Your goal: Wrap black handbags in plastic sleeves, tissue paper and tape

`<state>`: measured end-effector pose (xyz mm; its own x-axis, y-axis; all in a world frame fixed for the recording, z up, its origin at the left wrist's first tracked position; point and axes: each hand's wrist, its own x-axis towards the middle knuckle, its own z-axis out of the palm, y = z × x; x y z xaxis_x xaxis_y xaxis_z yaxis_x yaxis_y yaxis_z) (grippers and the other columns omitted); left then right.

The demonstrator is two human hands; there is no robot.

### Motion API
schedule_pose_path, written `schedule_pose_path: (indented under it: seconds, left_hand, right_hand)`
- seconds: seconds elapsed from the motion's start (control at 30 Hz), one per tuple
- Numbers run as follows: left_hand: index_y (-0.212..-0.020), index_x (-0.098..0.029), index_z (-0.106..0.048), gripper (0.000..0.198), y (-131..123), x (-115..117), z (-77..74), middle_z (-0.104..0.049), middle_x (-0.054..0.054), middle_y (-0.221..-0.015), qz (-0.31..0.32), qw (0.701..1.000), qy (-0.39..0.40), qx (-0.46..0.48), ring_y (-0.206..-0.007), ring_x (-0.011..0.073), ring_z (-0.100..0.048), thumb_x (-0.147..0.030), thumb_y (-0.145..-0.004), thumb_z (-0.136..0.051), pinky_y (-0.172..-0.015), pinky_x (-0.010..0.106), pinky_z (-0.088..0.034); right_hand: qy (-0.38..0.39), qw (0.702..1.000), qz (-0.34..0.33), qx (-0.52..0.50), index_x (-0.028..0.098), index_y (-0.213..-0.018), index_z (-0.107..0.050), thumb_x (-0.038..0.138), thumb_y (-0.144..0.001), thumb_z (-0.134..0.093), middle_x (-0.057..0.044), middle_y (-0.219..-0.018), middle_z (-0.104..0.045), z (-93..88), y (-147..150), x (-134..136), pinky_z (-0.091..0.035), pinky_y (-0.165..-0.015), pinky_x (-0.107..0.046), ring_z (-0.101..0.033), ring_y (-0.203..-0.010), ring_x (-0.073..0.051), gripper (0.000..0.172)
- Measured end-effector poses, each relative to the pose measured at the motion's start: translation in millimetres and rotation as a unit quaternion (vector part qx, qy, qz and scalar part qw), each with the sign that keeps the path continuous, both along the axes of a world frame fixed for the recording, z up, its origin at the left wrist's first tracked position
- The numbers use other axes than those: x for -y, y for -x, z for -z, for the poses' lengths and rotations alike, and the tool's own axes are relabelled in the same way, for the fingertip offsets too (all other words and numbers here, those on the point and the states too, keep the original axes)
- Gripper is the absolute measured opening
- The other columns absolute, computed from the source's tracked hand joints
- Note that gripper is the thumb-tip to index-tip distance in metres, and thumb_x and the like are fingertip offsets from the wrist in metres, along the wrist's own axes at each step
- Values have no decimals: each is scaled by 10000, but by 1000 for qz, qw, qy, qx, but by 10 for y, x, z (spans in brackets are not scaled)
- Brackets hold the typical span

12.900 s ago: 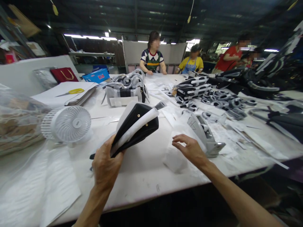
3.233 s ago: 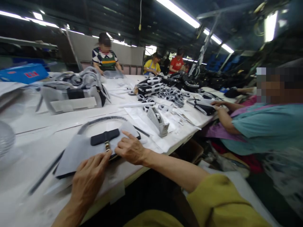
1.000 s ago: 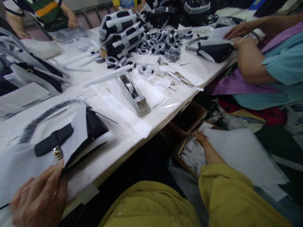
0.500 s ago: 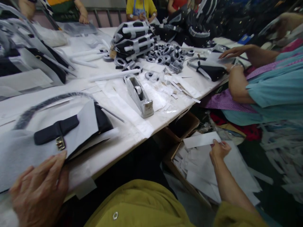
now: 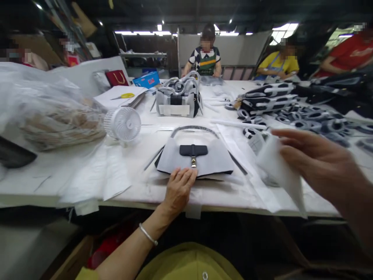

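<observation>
A black handbag (image 5: 193, 150) lies on the table before me, its front covered in white paper around a black strap with a gold clasp. My left hand (image 5: 179, 188) holds its near edge, fingertips over the front just left of the clasp; the thumb is hidden. The bag's wrapped handle (image 5: 196, 127) arches away at the back. To the right, above the table's edge, my right hand (image 5: 309, 155) pinches a white paper strip (image 5: 281, 173) that hangs down, blurred by motion. Behind that strip a tape dispenser (image 5: 256, 143) is mostly covered.
A small white fan (image 5: 122, 123) and a plastic bag of contents (image 5: 58, 120) stand left. Yellow-handled scissors (image 5: 127, 95) lie on a paper stack. Another wrapped bag (image 5: 177, 103) sits behind. Wrapped rolls (image 5: 305, 116) and stacked black bags (image 5: 268, 95) fill the right. Several people work beyond.
My view has swung left and up. The right hand has lifted the paper strip from the box of papers below to above the table. My left hand stays on the handbag.
</observation>
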<state>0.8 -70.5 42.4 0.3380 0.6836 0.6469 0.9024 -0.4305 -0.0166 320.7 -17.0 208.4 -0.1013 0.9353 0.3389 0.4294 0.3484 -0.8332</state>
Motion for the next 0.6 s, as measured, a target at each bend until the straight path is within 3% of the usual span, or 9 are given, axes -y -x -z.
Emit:
schedule_pose_path:
  seconds: [0.07,0.13,0.2,0.27,0.37,0.47,0.53,0.6]
  left_hand:
    - [-1352,-165,-540,413,3,17,19,-686,67,-1223,5,1000,4,11,-1194,184,-574,-107,-963,-413,-1116,390,-345]
    - [-1359,-159,-536,414,9,23,38,-676,63,-1244,9,1000,6,24,-1210,191,-556,-122,-979,-378,-1128,396,-331]
    - [-1366,-150,-533,421,15,24,54,-666,63,-1263,12,999,7,35,-1224,200,-543,-131,-987,-351,-1138,405,-321]
    - [-1365,-147,-538,425,18,24,66,-663,65,-1269,14,999,4,45,-1226,206,-539,-131,-988,-341,-1134,411,-326]
    - [-1357,-150,-549,419,17,21,77,-667,71,-1261,14,998,2,62,-1210,210,-547,-142,-993,-341,-1108,415,-358]
    - [-1325,-147,-580,396,21,11,84,-681,73,-1230,23,996,3,85,-1173,214,-564,-180,-1007,-347,-1095,414,-374]
    - [-1291,-151,-609,379,26,5,91,-694,69,-1197,30,995,4,97,-1150,220,-574,-193,-1009,-360,-1092,412,-378]
    - [-1290,-154,-612,375,32,5,96,-690,70,-1209,32,995,11,99,-1160,223,-571,-185,-1004,-371,-1089,410,-379]
  right_hand:
    - [25,993,-114,-4,246,-1085,-701,429,-808,-729,-40,-910,-703,-243,780,-317,-464,-555,-269,-609,-680,-152,333]
    - [30,976,-213,3,186,-983,-699,382,-801,-713,-28,-878,-696,-326,1488,-630,-469,-621,-268,-598,-707,-142,268]
    - [52,954,-293,23,164,-975,-677,319,-815,-678,-13,-844,-680,-263,2062,-875,-451,-631,-254,-582,-703,-128,223]
    - [61,936,-342,50,156,-954,-658,274,-821,-654,2,-805,-659,-75,2477,-1012,-440,-644,-250,-570,-699,-121,178]
    - [52,926,-358,111,164,-894,-644,239,-811,-659,16,-779,-640,385,2803,-1025,-437,-681,-260,-567,-715,-127,113]
    - [38,942,-309,122,182,-895,-637,244,-848,-634,9,-830,-657,867,2861,-917,-450,-754,-282,-586,-773,-141,78]
    - [12,958,-267,101,187,-918,-635,243,-869,-626,-3,-872,-666,1048,2834,-855,-455,-795,-289,-593,-811,-149,75]
    - [-18,961,-256,106,184,-906,-642,211,-860,-647,-16,-896,-667,1063,2795,-839,-455,-823,-291,-595,-849,-158,54]
